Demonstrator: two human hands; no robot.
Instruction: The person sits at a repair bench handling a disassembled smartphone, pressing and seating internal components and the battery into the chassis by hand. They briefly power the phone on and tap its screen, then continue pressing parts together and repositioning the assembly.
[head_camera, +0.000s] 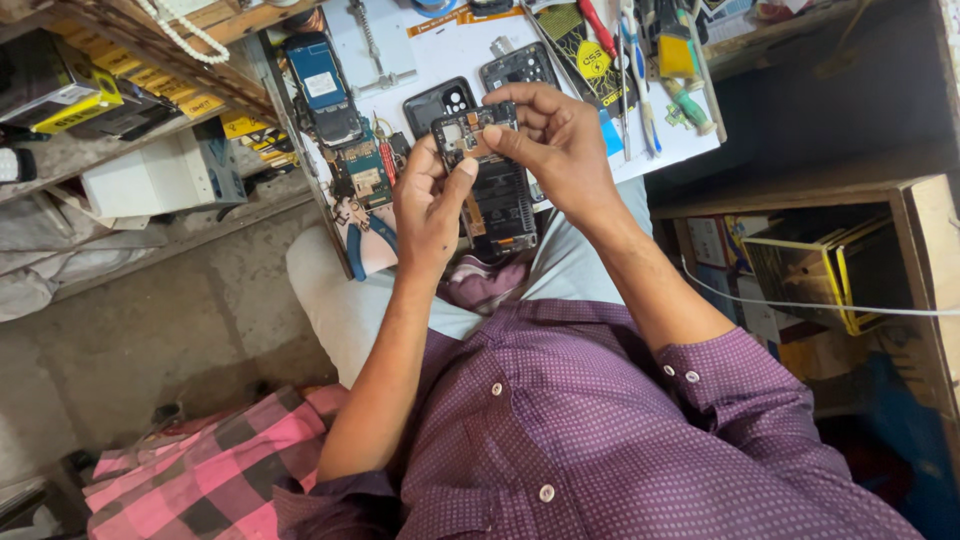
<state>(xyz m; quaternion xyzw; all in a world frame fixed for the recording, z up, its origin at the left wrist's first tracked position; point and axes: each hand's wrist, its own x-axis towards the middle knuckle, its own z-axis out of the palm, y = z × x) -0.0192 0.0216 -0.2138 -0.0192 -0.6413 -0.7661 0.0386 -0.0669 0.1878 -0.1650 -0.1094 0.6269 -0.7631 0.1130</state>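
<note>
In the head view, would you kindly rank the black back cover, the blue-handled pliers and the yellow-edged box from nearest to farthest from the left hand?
From the left hand:
1. Black back cover, on the white mat just above the hand.
2. Blue-handled pliers, at the mat's lower edge, beside the wrist; nearly a tie with the first.
3. Yellow-edged box, far left on the shelf.

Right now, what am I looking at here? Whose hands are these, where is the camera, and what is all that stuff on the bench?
There is no machine: a person's two bare hands, filmed by one camera worn on their head, looking down. The left hand and right hand together hold an opened phone, its insides showing. Behind it, on the white bench, lie a black back cover, another phone frame, a blue-backed phone, blue-handled pliers and toothbrushes. Below are the purple shirt and a pink checked cloth.
</note>
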